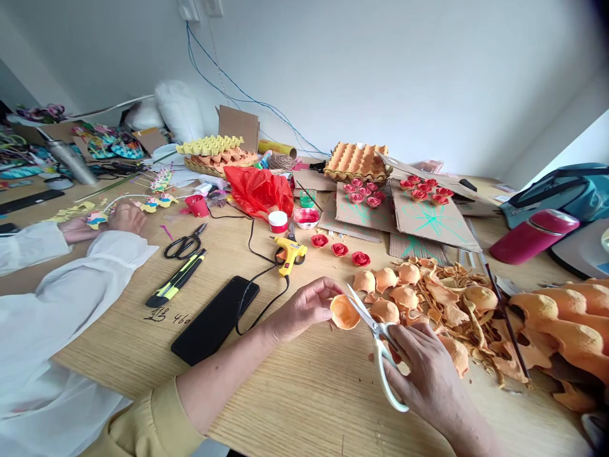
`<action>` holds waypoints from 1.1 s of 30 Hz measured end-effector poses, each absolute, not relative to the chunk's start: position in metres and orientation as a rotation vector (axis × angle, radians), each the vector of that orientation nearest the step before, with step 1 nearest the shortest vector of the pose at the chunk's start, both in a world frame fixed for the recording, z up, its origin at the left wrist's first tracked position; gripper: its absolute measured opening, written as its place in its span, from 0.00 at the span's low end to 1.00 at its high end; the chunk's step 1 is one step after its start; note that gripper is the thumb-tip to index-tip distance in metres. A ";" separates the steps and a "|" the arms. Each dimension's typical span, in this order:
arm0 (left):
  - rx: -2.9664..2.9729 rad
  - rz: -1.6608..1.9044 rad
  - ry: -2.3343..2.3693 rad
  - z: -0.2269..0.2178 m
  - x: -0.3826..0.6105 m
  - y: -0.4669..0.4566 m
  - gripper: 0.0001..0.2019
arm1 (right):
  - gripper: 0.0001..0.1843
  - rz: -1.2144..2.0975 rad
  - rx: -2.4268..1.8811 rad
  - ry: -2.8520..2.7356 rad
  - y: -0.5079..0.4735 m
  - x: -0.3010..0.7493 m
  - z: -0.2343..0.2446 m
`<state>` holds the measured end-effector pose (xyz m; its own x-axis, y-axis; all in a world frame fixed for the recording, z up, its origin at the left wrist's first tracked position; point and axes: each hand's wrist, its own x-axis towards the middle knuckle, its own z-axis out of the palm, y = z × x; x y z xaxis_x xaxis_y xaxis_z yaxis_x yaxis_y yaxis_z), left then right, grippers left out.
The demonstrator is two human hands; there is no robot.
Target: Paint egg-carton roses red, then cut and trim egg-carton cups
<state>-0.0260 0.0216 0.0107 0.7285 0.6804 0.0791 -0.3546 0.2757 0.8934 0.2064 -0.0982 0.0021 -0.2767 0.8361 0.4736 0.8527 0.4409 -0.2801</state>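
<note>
My left hand (304, 309) pinches the rim of an orange egg-carton cup (345, 313), its hollow facing me. In my right hand (423, 365) is a pair of scissors (379, 330) with white handles; the blades are parted, and their tips lie at the cup's right rim. Several cut cups (384, 311) rest just beyond, beside a heap of orange carton scraps (445, 295). Three red paper roses (339, 249) stand in a row behind my hands. A yellow glue gun (289, 254) is on the table past my left hand.
Left of my arm lie a black phone (214, 320), a utility knife (176, 279) and black scissors (185, 242). A co-worker's hands (127, 218) work at far left. Cardboard sheets (432, 219) with red flowers stand behind; a pink bottle (533, 236) and egg trays (566, 317) are right.
</note>
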 end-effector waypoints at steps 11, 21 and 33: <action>1.012 0.703 0.391 0.020 -0.029 0.020 0.15 | 0.16 -0.052 -1.433 -2.167 -0.101 0.208 0.001; 1.137 0.642 0.351 0.006 -0.025 0.023 0.11 | 0.13 -0.042 -1.447 -2.145 -0.095 0.202 0.005; 0.956 0.630 0.363 0.010 -0.028 0.023 0.14 | 0.15 -0.083 -1.413 -2.200 -0.099 0.205 0.006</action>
